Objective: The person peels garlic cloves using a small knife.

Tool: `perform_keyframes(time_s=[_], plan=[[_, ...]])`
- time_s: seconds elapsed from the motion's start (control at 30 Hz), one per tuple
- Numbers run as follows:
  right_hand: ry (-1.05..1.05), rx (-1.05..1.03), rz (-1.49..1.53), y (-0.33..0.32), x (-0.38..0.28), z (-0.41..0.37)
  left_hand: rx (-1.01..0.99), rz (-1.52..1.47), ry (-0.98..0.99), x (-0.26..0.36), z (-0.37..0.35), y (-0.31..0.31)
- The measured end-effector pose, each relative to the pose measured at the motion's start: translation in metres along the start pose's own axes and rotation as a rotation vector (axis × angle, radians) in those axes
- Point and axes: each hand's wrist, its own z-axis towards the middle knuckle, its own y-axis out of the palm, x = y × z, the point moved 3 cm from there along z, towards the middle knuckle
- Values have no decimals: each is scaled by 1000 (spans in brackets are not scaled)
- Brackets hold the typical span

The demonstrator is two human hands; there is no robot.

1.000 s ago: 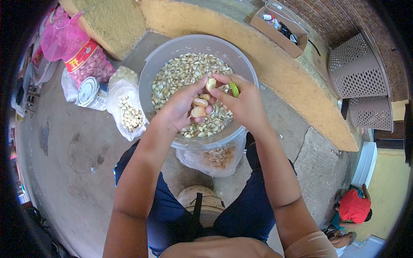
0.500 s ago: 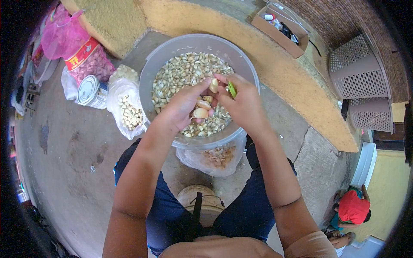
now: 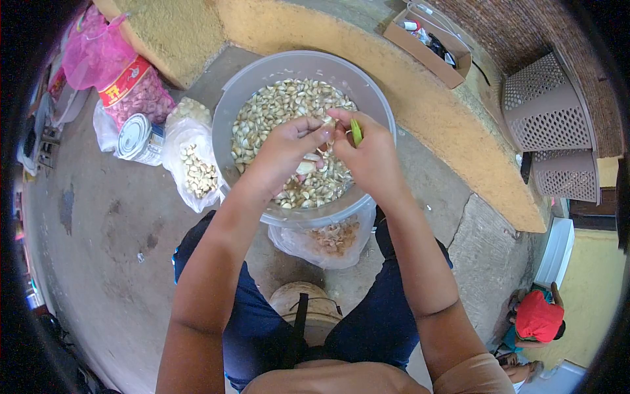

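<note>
My left hand is curled around several garlic cloves, and its thumb and fingertips pinch one garlic clove at the top. Meeting it there, my right hand is closed, with thumb and forefinger at that same clove. A green handle, looking like that of a small knife, sticks out of the right hand; the blade is hidden by the fingers. Both hands are above a big grey tub with many garlic cloves in water.
Left of the tub stand a clear bag of peeled cloves, a tin can and a pink mesh sack of garlic. Below it sits a bag of peelings. A cardboard box rests on the ledge. A person in red is at right.
My left thumb and fingers have closed in over the cloves and the pinched clove, hiding more of them. The green handle has turned more upright.
</note>
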Motion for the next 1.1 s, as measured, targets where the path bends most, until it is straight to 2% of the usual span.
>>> perform_keyframes(time_s=[0.07,0.17,0.27,0.37,0.47,0.57,0.67,0.77,0.87,0.97,1.1], plan=[[104,-6,146,3,5,0,-38,-77,-12,0,-1,-2],[103,-17,199,1,0,0,-55,-126,-26,-2,-1,-4],[15,37,73,1,8,4,-95,-153,-17,-3,-1,-7],[52,70,75,-1,7,5,-81,-197,-35,-2,-2,-6],[85,64,127,-4,8,7,-151,-283,-71,-5,0,-8],[192,30,198,-7,5,6,-167,-375,-82,0,-3,-8],[146,-11,211,-8,-4,4,-112,-318,-68,0,-2,-9],[-102,-4,-69,-3,-11,2,-137,-312,-45,-4,0,-11],[-122,48,51,1,1,5,-107,-320,-45,-3,-1,-10],[-47,69,2,0,4,5,-114,-323,-66,-2,-2,-9],[-158,125,-164,-2,-4,3,-108,-295,-82,-6,1,-9]])
